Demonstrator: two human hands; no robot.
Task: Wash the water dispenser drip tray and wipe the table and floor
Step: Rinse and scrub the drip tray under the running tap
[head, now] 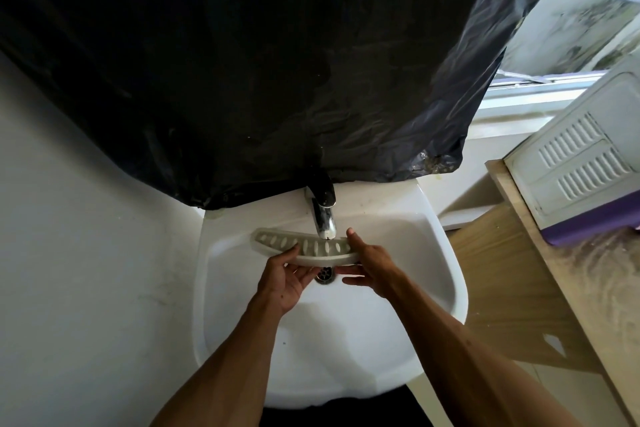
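Observation:
A curved grey-white drip tray (277,240) with a row of oval slots is held over the white sink (440,274), just under the chrome tap (323,215). My left hand (285,279) supports the tray from below near its middle, fingers curled under it. At the tray's right end, my right hand (372,265) grips with the thumb on top and fingers underneath. The drain (325,276) shows between my hands. I cannot tell whether water runs from the tap.
A black plastic sheet (259,55) hangs over the wall above the sink and covers the tap's base. To the right stands a wooden table (519,274) carrying a white vented appliance with a purple base (581,180). A window (588,28) is at the top right.

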